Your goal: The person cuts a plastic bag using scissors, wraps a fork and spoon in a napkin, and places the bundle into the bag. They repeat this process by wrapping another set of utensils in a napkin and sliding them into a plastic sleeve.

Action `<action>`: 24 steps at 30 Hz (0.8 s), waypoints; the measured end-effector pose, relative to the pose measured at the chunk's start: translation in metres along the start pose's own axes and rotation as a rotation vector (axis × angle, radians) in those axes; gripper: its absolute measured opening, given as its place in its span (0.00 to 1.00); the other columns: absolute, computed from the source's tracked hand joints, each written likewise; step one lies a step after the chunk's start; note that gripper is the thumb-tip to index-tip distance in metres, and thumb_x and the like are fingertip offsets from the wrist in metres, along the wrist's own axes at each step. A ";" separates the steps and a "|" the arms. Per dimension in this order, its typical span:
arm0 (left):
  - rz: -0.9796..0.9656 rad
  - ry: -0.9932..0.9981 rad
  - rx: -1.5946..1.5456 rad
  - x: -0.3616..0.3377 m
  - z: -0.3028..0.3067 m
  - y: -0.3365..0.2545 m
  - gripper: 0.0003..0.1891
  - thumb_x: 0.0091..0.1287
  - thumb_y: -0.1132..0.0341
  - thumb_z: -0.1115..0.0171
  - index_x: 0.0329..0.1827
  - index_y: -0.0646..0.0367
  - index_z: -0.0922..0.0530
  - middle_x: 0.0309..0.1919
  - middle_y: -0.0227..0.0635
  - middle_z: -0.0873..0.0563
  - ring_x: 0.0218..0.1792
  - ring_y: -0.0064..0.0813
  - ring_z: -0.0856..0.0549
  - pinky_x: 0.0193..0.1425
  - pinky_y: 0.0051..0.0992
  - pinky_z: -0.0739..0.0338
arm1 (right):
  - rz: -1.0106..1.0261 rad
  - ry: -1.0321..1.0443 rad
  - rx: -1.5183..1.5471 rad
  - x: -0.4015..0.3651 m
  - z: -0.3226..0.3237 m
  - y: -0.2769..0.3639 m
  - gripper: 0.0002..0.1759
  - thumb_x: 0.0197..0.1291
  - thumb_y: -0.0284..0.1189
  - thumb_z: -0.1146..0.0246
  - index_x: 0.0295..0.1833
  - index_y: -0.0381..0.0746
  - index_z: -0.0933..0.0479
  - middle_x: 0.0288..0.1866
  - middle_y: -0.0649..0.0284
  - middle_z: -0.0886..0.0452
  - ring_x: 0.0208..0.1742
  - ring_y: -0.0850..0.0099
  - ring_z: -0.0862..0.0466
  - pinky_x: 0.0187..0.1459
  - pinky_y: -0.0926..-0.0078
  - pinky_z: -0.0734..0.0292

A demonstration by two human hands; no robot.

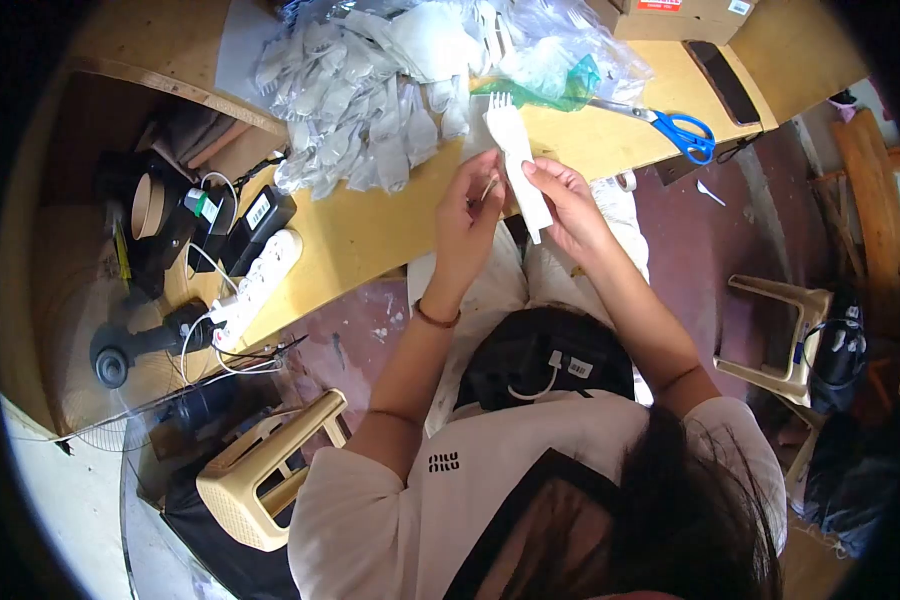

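My right hand (570, 205) is closed on a white plastic fork (501, 102) bundled with a folded white napkin (520, 165), thumb on top. The tines point away from me, toward the table. Just left of the bundle, my left hand (473, 200) has its fingers curled, and something small and thin shows between them; I cannot make out what it is. A clear plastic sleeve (477, 128) appears just beyond the left fingertips. A big pile of clear-wrapped white cutlery packs (370, 110) covers the table beyond my hands.
Blue-handled scissors (682, 135) and a phone (722, 82) lie on the wooden table (355, 240) at the right. Green plastic (570, 90) lies by the pile. A power strip (260, 285) and fan (115, 355) are left. Plastic stools (270, 470) stand on the floor.
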State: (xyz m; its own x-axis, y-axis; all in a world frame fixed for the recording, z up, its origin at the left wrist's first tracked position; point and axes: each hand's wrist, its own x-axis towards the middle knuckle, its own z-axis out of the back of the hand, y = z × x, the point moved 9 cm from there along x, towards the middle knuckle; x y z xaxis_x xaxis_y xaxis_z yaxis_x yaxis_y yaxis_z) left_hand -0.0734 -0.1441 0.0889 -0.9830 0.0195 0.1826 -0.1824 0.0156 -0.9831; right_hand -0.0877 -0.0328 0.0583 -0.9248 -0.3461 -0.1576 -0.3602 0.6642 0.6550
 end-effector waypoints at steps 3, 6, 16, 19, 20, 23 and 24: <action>-0.014 -0.003 0.016 0.005 0.003 0.013 0.18 0.65 0.75 0.44 0.59 0.62 0.29 0.47 0.32 0.19 0.47 0.19 0.21 0.47 0.15 0.28 | 0.003 0.021 0.039 0.001 0.002 -0.004 0.11 0.64 0.28 0.44 0.46 0.30 0.25 0.42 0.57 0.18 0.39 0.73 0.17 0.42 0.79 0.21; -0.005 0.038 0.139 0.005 0.006 0.017 0.19 0.64 0.75 0.45 0.60 0.62 0.29 0.45 0.34 0.18 0.39 0.16 0.21 0.41 0.15 0.28 | 0.079 -0.001 0.109 0.000 0.005 0.000 0.10 0.64 0.27 0.45 0.46 0.32 0.25 0.43 0.57 0.18 0.39 0.73 0.17 0.42 0.77 0.21; 0.040 0.107 0.112 -0.003 0.002 0.004 0.33 0.59 0.79 0.54 0.71 0.57 0.45 0.50 0.40 0.19 0.34 0.16 0.25 0.37 0.17 0.29 | 0.142 0.111 -0.094 -0.006 0.003 0.006 0.04 0.62 0.24 0.42 0.38 0.35 0.24 0.36 0.65 0.19 0.35 0.83 0.22 0.40 0.84 0.27; -0.132 0.119 0.088 0.000 -0.002 -0.012 0.35 0.55 0.82 0.53 0.70 0.57 0.44 0.51 0.42 0.19 0.42 0.23 0.21 0.41 0.19 0.28 | 0.108 0.097 -0.100 -0.005 0.006 0.002 0.03 0.61 0.23 0.41 0.38 0.35 0.24 0.35 0.66 0.19 0.35 0.84 0.23 0.39 0.86 0.28; -0.166 0.116 0.124 0.001 -0.003 -0.016 0.34 0.54 0.82 0.52 0.68 0.57 0.42 0.50 0.43 0.19 0.44 0.25 0.20 0.43 0.20 0.28 | 0.107 0.095 -0.092 -0.006 0.005 0.003 0.03 0.61 0.23 0.41 0.38 0.35 0.24 0.35 0.66 0.19 0.34 0.84 0.23 0.38 0.86 0.29; -0.271 0.084 0.469 0.001 -0.006 -0.027 0.27 0.52 0.83 0.47 0.58 0.59 0.30 0.47 0.45 0.19 0.48 0.35 0.19 0.45 0.25 0.25 | 0.069 0.101 -0.054 -0.012 0.000 0.007 0.02 0.61 0.22 0.41 0.37 0.35 0.24 0.34 0.67 0.19 0.34 0.84 0.23 0.38 0.86 0.29; -0.383 0.068 0.609 0.002 -0.006 -0.027 0.23 0.51 0.83 0.45 0.53 0.59 0.27 0.45 0.44 0.19 0.49 0.37 0.19 0.45 0.27 0.24 | 0.050 0.105 -0.040 -0.015 -0.002 0.007 0.02 0.61 0.22 0.41 0.37 0.35 0.24 0.34 0.67 0.19 0.35 0.85 0.23 0.37 0.87 0.30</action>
State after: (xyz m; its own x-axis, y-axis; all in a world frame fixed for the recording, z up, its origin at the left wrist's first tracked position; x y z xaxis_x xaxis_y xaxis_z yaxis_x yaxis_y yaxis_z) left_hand -0.0703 -0.1387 0.1157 -0.8476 0.1866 0.4967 -0.5132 -0.5262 -0.6781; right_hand -0.0765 -0.0246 0.0671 -0.9228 -0.3823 -0.0474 -0.3072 0.6560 0.6894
